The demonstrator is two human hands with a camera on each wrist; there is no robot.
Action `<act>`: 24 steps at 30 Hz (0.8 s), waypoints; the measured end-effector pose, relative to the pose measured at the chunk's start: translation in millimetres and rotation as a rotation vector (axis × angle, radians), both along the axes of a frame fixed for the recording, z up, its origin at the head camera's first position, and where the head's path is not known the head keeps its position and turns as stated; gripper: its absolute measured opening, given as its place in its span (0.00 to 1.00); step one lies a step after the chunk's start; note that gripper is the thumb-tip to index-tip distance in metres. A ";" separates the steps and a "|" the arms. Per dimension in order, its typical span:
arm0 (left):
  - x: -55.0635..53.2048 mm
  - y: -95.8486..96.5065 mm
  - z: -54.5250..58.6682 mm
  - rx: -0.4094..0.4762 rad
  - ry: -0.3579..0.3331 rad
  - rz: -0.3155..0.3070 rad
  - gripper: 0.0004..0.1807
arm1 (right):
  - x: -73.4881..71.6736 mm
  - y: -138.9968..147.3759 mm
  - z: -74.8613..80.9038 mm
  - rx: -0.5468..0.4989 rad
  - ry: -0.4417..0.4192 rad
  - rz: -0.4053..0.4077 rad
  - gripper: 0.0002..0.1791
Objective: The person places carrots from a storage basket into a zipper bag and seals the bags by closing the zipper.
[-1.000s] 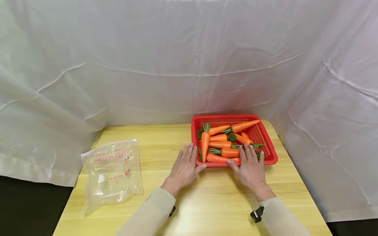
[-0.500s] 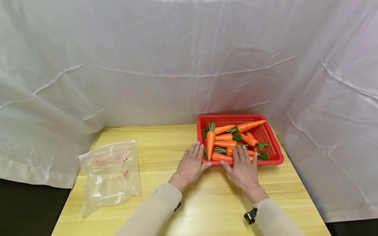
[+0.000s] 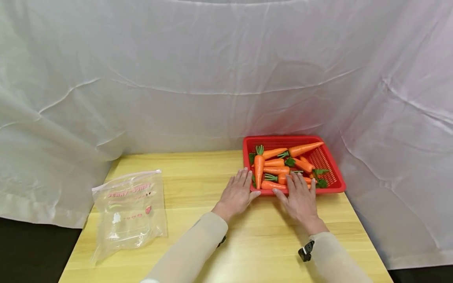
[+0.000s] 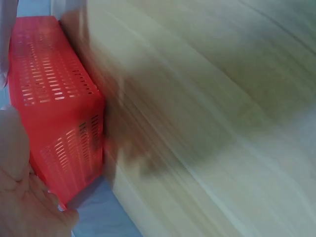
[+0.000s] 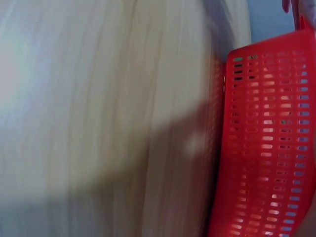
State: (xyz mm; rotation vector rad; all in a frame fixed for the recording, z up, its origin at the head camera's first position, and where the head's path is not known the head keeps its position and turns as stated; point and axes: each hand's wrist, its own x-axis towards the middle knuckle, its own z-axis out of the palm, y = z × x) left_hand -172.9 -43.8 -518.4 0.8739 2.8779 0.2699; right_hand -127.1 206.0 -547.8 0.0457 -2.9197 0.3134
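Basket (image 3: 334, 190), red, 1, holding carrots (image 3: 259, 171); far right of the desk (image 3: 198, 169)

Step in hand: by judgement, handling the basket from its left and near sides. Left grip (image 3: 238, 192): fingers straight and side by side, thumb out, at the near left corner. Right grip (image 3: 300, 198): fingers spread a little and extended, tips over the near rim. Neither pinches anything.

Good practice: press low on the walls, evenly with both, so that the basket sits level and does not swivel. Care advised on the right, where the desk's edge lies close; an overhanging base could tip. Carrots lie loose, one leaning up towards the far right of the rim; jolts best avoided.

Count:
- Basket, slotted: 1.
- Carrots: at least eight; overlap and the right grip make a firmer total doubtful.
- Bag (image 3: 131, 208), clear, printed, zip-topped: 1, lying on the desk's left, well apart.
- Sleeves (image 3: 191, 251), pale: 2.
- Wrist units (image 3: 306, 250), dark: 2.
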 end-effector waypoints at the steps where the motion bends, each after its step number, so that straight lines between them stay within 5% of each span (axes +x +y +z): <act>1: -0.5 1.3 -0.1 -0.007 0.001 -0.001 0.46 | -0.9 2.1 -0.6 -0.005 -0.006 0.004 0.47; 14: -8.8 11.4 2.2 -0.055 -0.009 -0.021 0.43 | -6.5 22.6 -1.0 -0.024 -0.033 0.035 0.46; 24: -14.5 14.1 5.0 -0.054 0.008 -0.001 0.43 | -6.7 -11.0 12.7 -0.106 -0.034 0.051 0.35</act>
